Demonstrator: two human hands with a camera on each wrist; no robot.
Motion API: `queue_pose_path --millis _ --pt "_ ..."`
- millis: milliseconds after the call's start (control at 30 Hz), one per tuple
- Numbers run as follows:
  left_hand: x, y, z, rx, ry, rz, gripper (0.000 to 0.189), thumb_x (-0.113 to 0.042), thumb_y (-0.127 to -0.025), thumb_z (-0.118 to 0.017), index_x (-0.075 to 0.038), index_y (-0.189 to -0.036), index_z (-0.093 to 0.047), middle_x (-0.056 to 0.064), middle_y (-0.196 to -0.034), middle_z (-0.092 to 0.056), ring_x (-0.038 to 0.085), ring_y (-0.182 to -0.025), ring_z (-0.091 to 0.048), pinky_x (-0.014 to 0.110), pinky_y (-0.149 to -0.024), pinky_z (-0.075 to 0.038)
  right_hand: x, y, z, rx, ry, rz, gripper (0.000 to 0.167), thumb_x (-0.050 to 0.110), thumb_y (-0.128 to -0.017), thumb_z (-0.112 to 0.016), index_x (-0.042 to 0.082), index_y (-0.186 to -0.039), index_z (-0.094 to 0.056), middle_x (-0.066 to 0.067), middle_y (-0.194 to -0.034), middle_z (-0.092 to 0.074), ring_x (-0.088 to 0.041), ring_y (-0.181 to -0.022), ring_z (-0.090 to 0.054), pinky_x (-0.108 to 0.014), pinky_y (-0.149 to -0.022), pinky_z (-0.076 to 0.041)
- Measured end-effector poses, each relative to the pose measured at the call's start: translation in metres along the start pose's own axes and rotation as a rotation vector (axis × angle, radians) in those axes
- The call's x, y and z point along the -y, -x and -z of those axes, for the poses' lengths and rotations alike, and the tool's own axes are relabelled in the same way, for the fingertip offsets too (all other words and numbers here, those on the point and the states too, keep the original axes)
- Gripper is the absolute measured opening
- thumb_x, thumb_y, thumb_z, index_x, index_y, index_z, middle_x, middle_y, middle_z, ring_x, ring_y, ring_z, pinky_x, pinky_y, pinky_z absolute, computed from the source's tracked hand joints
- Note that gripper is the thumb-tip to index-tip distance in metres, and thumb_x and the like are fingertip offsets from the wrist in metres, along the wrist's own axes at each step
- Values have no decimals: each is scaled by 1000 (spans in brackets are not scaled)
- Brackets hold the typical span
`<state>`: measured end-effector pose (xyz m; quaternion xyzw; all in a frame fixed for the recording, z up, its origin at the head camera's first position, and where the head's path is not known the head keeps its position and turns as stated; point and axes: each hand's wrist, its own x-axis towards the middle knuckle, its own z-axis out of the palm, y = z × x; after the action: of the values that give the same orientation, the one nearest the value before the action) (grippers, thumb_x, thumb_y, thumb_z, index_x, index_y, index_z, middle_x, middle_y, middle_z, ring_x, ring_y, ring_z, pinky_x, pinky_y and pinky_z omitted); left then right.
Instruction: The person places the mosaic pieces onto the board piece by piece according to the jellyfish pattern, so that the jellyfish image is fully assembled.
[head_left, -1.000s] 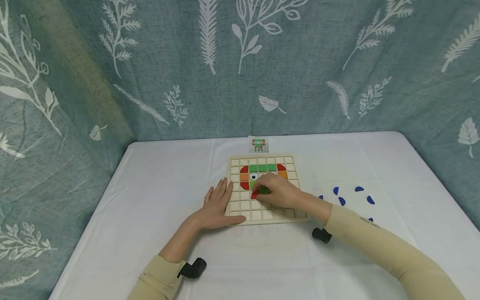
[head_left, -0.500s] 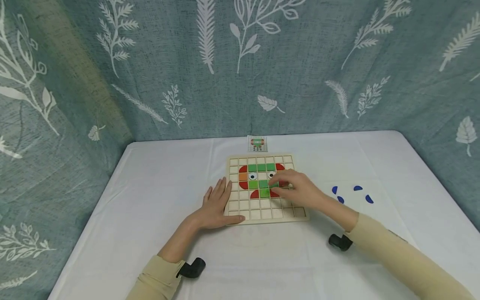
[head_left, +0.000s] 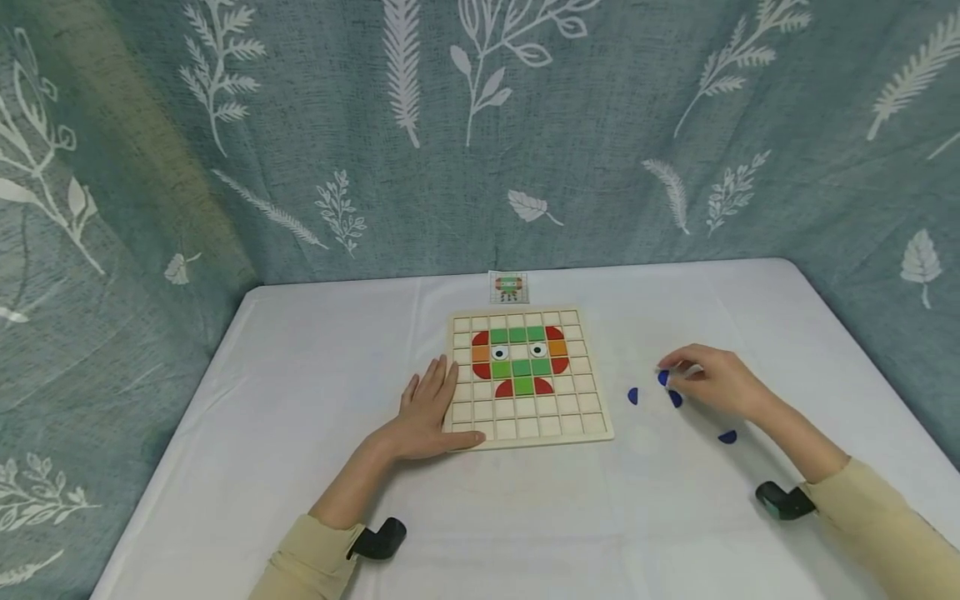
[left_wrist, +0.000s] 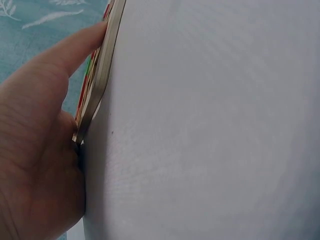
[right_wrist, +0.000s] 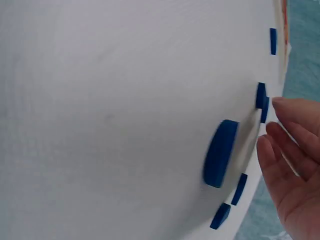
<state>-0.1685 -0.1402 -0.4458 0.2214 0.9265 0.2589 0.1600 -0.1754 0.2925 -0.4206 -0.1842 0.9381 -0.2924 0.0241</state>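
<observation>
I saw the left hand [head_left: 422,422] spread along the left edge of the board [head_left: 572,424]; right hand [head_left: 717,383] narrowly parted, seemingly holding nothing, beside 2 blue pieces [head_left: 677,400] right of it; I judged piece-picking underway; next needed 1 pinch.

Left hand [head_left: 420,421] covers board's [head_left: 570,425] near-left corner. Card [head_left: 508,287], table's [head_left: 525,517] far edge: details too small to read. Right hand [head_left: 712,383] and forearm hide two of six blue pieces [right_wrist: 240,190] from head view. Both sleeves [head_left: 307,558] cut off by frame.
</observation>
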Motion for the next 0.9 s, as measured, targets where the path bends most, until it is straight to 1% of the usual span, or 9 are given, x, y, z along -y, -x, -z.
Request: queue_pose_path --millis 100,200,300,400,433,533,667,767,900 --pt "1 0 0 -3 1 -1 110 -54 -84 -68 3 -155 -5 19 -161 7 30 -148 10 53 -114 5 -5 -3 -4 27 -9 43 23 -1 -86 -70 0 -109 -68 -10 -104 -67 -26 -93 -62 -40 -79 -54" --pt "3 0 -2 -9 -7 -6 110 -55 -84 -67 2 -155 -5 19 -161 7 30 -148 10 53 -114 5 -6 -8 -9 9 22 60 20 2 -85 -73 2 -105 -70 -3 -95 -66 -18 -83 -60 -35 -74 -54" --pt "3 -1 -3 -16 -7 -9 110 -54 -84 -68 3 -155 -5 20 -161 6 30 -148 10 54 -114 5 -3 -14 -14 -6 64 31 16 8 -87 -73 3 -102 -70 2 -84 -64 -13 -74 -57 -32 -67 -50" --pt "3 -1 -3 -16 -12 -7 110 -55 -84 -68 3 -155 -5 19 -161 6 30 -148 10 53 -114 5 1 -16 -15 4 74 1 19 14 -89 -72 3 -104 -69 4 -79 -63 -11 -70 -55 -31 -64 -48" --pt "3 -1 -3 -15 -12 -7 110 -55 -84 -68 3 -155 -5 19 -161 6 30 -148 10 53 -114 5 0 -16 -14 13 68 -2 20 15 -90 -72 4 -106 -69 4 -80 -63 -11 -71 -56 -31 -64 -49" --pt "2 -1 -3 -11 -14 -6 110 -55 -84 -67 3 -155 -5 19 -161 7 30 -148 10 53 -114 5 -2 -12 -8 54 25 28 29 15 -87 -75 4 -112 -67 0 -93 -66 -15 -81 -59 -32 -70 -52" --pt "2 -1 -3 -12 -17 -8 110 -54 -84 -68 3 -154 -6 20 -161 6 30 -148 10 53 -114 5 -7 -6 -3 119 -19 94 35 8 -84 -77 5 -117 -66 -4 -109 -66 -20 -95 -61 -35 -79 -54" --pt "2 0 -2 -17 -24 -7 110 -54 -84 -67 3 -154 -6 20 -161 6 30 -148 10 54 -114 4 -9 -6 -4 122 -27 127 32 5 -85 -75 6 -116 -67 -2 -107 -67 -19 -93 -62 -34 -79 -54" --pt "1 0 -2 -18 -17 -8 110 -54 -84 -67 3 -154 -6 20 -161 6 31 -148 9 54 -114 4 -4 -10 -11 84 -56 151 28 3 -85 -74 4 -113 -69 -2 -104 -68 -16 -90 -63 -33 -78 -54"
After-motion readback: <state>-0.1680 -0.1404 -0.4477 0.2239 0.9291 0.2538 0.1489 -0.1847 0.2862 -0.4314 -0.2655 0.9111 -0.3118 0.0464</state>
